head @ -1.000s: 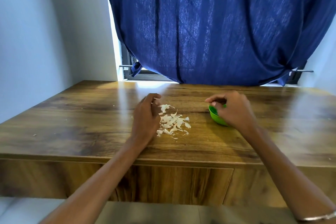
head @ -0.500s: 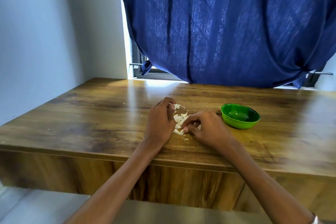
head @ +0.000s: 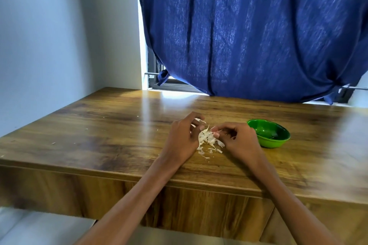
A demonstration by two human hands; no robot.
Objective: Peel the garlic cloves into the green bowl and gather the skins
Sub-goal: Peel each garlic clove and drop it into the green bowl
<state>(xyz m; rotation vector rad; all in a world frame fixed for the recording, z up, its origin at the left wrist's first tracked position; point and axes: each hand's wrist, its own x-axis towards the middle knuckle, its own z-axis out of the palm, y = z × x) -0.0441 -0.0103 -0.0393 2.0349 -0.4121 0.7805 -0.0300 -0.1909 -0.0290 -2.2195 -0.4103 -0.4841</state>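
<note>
Down at the bottom of the frame we see two bare forearms coming up from the lower edge, crossing the front lip of the wooden table (head: pixel 111 125). Just above centre, both hands meet over a small heap of garlic skins (head: pixel 208 140). The left hand (head: pixel 184 137) sits on the left side of the heap, fingers curled in toward it, fingertips against the papery pieces; a pale scrap pokes up by its upper fingers, though we cannot tell whether it is truly pinched. The right hand (head: pixel 238 139) closes in from the right side, fingers curled, thumb and forefinger nipping skins at the heap's top edge. A few loose flakes lie on the wood just below the heap, between the two wrists.

Right of the right hand, just beside its knuckles, the green bowl (head: pixel 268 134) stands upright on the table. Something small and dark-looking lies inside it, too blurred for us to say what.

Over on the left of the tabletop we spot a few tiny pale crumbs. Further back, filling the upper right of the frame, a blue curtain (head: pixel 249 32) hangs over a window, with a pale wall (head: pixel 49 36) at upper left.
</note>
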